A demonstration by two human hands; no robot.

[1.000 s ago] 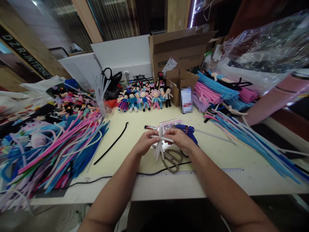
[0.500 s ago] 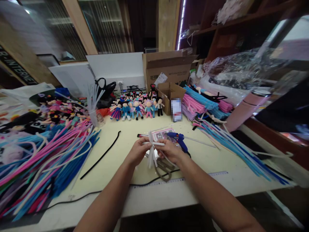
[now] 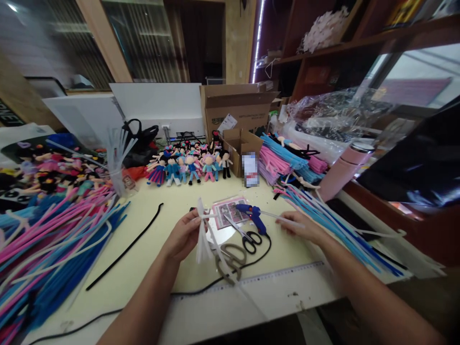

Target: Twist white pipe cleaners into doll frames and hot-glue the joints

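Note:
My left hand (image 3: 185, 232) is closed on a bundle of white pipe cleaners (image 3: 203, 242), pinching it near its tied middle. One long white strand trails from the bundle toward the table's front edge. My right hand (image 3: 298, 227) is apart from the bundle, fingers stretched leftward beside the clear glue stick of a blue glue gun (image 3: 257, 220); no firm grip on the stick shows. Black-handled scissors (image 3: 251, 241) lie between the hands, with brown-handled scissors (image 3: 230, 262) nearer me. Under the scissors' tips and the gun is a pink printed card (image 3: 224, 215).
A ruler (image 3: 280, 274) and a black cord (image 3: 201, 291) run along the front. A black pipe cleaner (image 3: 125, 245) lies left. Coloured pipe cleaners (image 3: 82, 239) fill both sides. Small dolls (image 3: 192, 170), a cardboard box (image 3: 237, 110) and a pink flask (image 3: 347, 170) stand farther back.
My right hand has let go of the white bundle and moved right, to the glue stick. My left hand keeps hold of the bundle. The view has shifted, uncovering both scissors.

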